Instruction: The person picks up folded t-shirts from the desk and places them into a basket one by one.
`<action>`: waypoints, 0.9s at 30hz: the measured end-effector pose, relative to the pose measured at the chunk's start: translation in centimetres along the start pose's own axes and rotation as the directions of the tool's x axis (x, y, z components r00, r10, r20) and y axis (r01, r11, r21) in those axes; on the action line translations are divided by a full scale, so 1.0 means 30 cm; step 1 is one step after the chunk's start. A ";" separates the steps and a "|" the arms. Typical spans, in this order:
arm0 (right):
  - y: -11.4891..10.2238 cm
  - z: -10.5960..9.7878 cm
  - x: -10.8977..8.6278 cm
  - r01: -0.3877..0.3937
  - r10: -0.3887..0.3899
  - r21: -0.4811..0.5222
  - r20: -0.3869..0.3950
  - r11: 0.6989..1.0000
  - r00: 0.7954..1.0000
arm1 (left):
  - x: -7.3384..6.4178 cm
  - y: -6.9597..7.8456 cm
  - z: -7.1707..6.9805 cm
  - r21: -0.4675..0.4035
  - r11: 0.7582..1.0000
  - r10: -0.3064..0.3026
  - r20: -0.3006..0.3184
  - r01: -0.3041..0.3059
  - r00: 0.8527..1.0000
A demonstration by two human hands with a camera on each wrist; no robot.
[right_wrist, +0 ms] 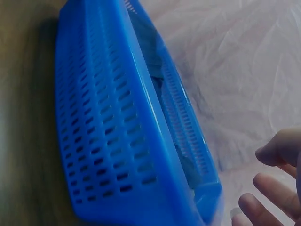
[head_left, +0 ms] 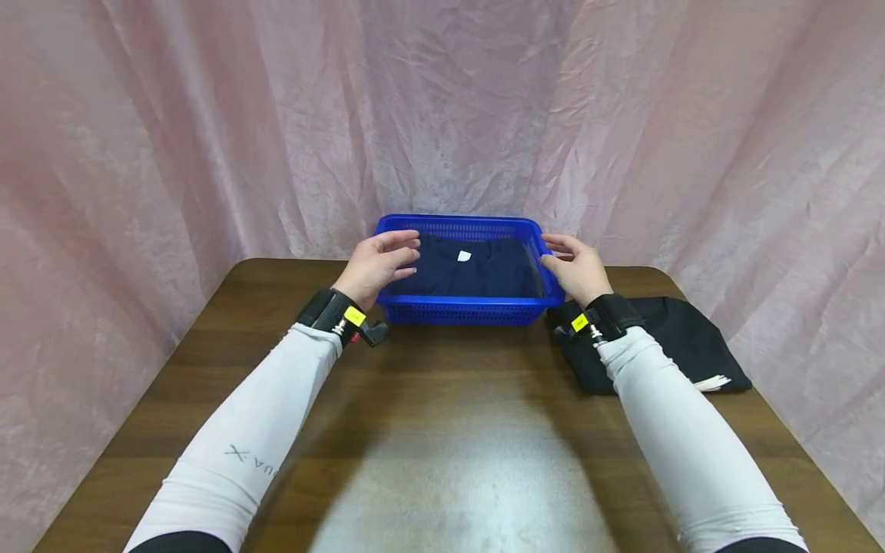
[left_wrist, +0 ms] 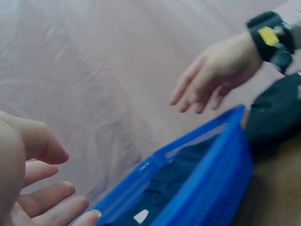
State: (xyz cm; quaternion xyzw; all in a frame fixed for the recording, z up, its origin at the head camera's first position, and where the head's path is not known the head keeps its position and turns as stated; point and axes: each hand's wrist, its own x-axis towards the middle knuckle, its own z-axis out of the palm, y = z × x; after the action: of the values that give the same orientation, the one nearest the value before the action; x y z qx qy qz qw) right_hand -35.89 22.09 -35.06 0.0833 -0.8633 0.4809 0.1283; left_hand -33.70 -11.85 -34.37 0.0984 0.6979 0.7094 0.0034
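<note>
A blue plastic basket [head_left: 456,311] with slotted walls stands at the far side of the table. Inside it lies a folded dark navy garment [head_left: 477,273] with a white label near its neckline. My left hand [head_left: 383,265] is over the basket's left end, fingers loosely extended and holding nothing. At the right end, my right hand [head_left: 574,265] hovers by the rim with relaxed fingers. In the left wrist view the right hand [left_wrist: 218,70] appears above the basket, apart from it. The right wrist view shows its fingers [right_wrist: 263,209] beside the basket's corner, with nothing in them.
Beneath my right wrist, a folded black garment [head_left: 681,338] with a whitish strip at its lower edge lies on the wooden table [head_left: 442,430]. A pink curtain [head_left: 290,123] hangs right behind the basket and around the table's sides.
</note>
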 end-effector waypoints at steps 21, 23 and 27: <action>0.333 -0.316 -0.155 -0.179 0.166 -0.296 -0.070 0.938 0.984 | -0.160 -0.077 0.427 0.562 0.598 0.348 0.460 -0.571 0.817; 0.365 -0.339 -0.166 -0.180 0.162 -0.326 -0.080 0.928 0.983 | -0.167 -0.090 0.473 0.572 0.576 0.342 0.481 -0.584 0.807; 0.425 -0.380 -0.188 -0.206 0.183 -0.395 -0.096 0.895 0.978 | -0.179 -0.121 0.567 0.615 0.538 0.278 0.517 -0.577 0.810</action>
State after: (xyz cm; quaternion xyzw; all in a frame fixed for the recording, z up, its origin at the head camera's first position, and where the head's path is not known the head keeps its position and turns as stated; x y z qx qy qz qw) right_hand -32.30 38.59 -41.31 -0.0452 -0.9438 0.3053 0.1182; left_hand -26.46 4.31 -38.58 0.3887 0.8652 0.3046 -0.0871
